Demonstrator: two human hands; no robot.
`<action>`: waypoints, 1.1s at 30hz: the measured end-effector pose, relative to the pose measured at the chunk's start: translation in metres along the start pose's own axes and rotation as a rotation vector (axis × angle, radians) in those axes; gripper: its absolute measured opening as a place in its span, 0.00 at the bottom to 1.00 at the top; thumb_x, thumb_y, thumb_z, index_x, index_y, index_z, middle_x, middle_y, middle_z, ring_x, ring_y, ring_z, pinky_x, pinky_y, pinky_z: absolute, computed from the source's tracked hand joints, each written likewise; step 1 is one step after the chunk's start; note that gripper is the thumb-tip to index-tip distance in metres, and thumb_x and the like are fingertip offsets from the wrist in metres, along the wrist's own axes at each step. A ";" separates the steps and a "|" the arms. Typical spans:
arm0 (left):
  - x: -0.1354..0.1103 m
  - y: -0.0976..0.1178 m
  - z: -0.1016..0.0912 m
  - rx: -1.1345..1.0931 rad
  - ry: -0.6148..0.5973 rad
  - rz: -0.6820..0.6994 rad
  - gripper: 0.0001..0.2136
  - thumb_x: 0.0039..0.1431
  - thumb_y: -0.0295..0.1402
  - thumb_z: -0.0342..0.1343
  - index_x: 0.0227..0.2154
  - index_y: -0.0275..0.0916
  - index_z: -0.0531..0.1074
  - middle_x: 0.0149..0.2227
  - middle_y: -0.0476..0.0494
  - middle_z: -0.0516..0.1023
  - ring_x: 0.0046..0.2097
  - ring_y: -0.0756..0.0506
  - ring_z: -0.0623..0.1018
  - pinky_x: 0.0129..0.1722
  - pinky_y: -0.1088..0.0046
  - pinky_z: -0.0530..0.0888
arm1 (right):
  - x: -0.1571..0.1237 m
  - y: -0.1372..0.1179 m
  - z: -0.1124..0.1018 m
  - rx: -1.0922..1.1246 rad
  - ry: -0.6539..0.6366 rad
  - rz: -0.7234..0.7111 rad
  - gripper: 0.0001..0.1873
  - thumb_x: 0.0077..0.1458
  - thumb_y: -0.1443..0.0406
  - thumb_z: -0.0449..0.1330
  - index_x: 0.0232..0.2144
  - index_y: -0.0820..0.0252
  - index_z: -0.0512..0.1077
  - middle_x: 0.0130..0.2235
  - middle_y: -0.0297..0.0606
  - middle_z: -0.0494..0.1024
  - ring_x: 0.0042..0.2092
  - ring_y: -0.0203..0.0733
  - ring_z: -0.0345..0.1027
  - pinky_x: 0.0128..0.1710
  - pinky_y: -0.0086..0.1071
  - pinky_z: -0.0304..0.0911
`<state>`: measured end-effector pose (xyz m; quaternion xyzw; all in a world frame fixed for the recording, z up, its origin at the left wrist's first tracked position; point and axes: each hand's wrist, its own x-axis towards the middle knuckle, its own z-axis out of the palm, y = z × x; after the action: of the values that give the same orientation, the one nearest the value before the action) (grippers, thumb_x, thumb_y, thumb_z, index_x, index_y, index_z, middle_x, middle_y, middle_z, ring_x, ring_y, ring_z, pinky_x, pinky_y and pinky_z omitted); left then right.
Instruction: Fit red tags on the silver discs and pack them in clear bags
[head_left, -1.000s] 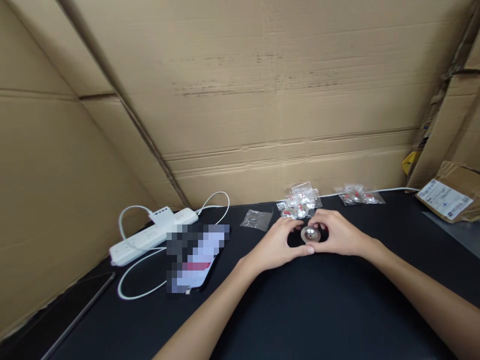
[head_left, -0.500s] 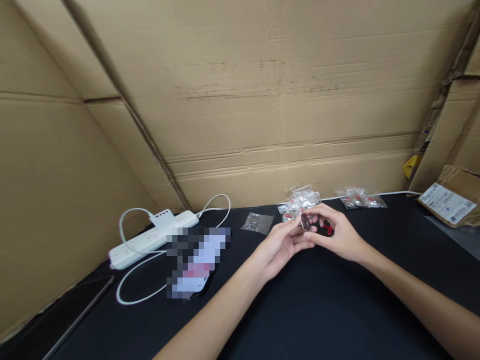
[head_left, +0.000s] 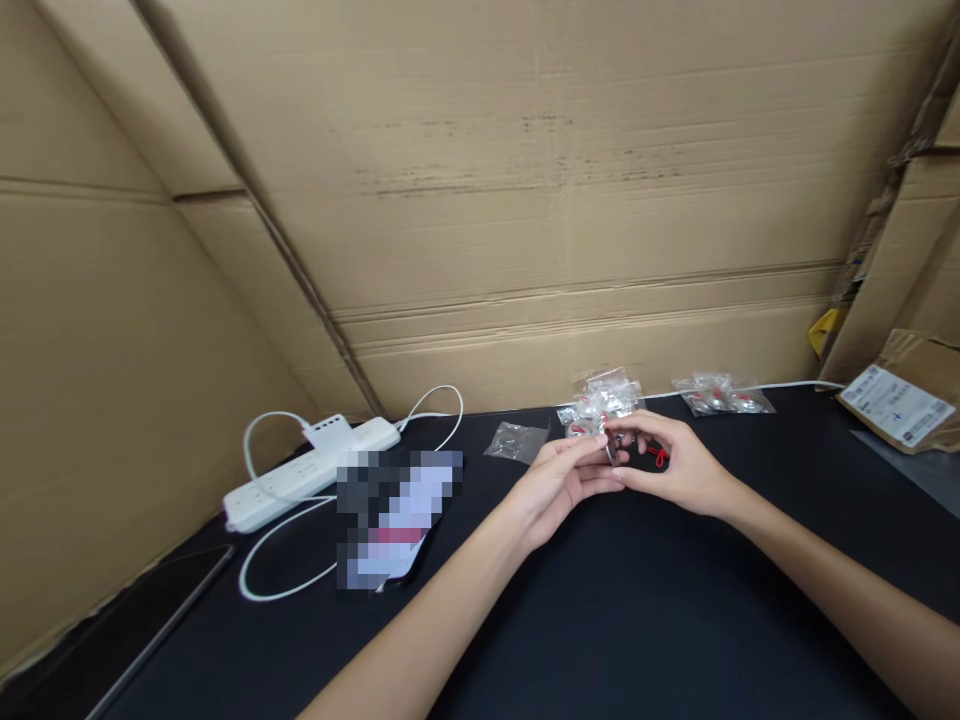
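A big brown cardboard wall [head_left: 465, 230] stands behind the pile of clear bags [head_left: 600, 395]; a black table [head_left: 675, 620] is under that pile; far to the right of the pile is a brown cardboard packet [head_left: 930, 352] with a white label [head_left: 900, 405]; far to the left of the pile is a long white power strip [head_left: 300, 480]; a phone [head_left: 411, 510] lies left of the pile too, nearer the person, and its screen is all fuzzy squares.

The left hand [head_left: 561, 490] is just in front of the pile; the right hand [head_left: 679, 465] is in front of it and to the right; more clear bags [head_left: 724, 397] lie to the right of the pile, and one flat bag [head_left: 517, 440] lies just left of it.

A little metal disc [head_left: 611, 452] is just in front of the pile, edge up, held between both hands; the left thumb and fingers pinch it; the right thumb and pointer finger curve round it like a C; I can't tell if the other right fingers press on it; a red string loop [head_left: 658, 457] shows by the right palm.
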<state>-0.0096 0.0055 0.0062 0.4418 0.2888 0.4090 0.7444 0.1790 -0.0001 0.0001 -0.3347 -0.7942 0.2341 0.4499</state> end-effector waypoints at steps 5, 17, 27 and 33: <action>-0.002 0.003 0.004 -0.023 -0.007 -0.033 0.12 0.57 0.35 0.61 0.38 0.29 0.78 0.40 0.32 0.80 0.37 0.45 0.79 0.41 0.67 0.76 | 0.001 0.000 0.000 0.130 -0.013 0.066 0.22 0.49 0.62 0.67 0.48 0.54 0.72 0.43 0.39 0.75 0.38 0.40 0.67 0.38 0.36 0.67; -0.001 0.002 0.001 -0.047 -0.011 -0.062 0.11 0.57 0.33 0.58 0.37 0.29 0.78 0.39 0.31 0.80 0.37 0.44 0.78 0.40 0.65 0.77 | 0.001 0.004 0.002 0.262 -0.064 0.115 0.21 0.48 0.64 0.68 0.46 0.57 0.72 0.40 0.39 0.74 0.39 0.40 0.69 0.40 0.39 0.69; -0.001 0.002 0.001 -0.038 -0.010 -0.081 0.12 0.56 0.33 0.59 0.38 0.28 0.78 0.36 0.32 0.79 0.36 0.43 0.78 0.41 0.63 0.77 | 0.001 0.004 0.002 0.306 -0.077 0.128 0.22 0.48 0.65 0.68 0.47 0.57 0.72 0.41 0.39 0.75 0.41 0.42 0.70 0.43 0.41 0.70; -0.001 0.002 0.001 -0.043 -0.018 -0.080 0.12 0.56 0.33 0.58 0.38 0.28 0.78 0.39 0.30 0.79 0.36 0.43 0.78 0.41 0.63 0.77 | 0.001 0.005 0.002 0.324 -0.074 0.130 0.21 0.48 0.66 0.68 0.46 0.58 0.72 0.41 0.39 0.75 0.41 0.42 0.70 0.44 0.40 0.70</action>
<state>-0.0098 0.0043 0.0084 0.4172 0.2908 0.3810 0.7721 0.1784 0.0037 -0.0040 -0.2994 -0.7388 0.4000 0.4522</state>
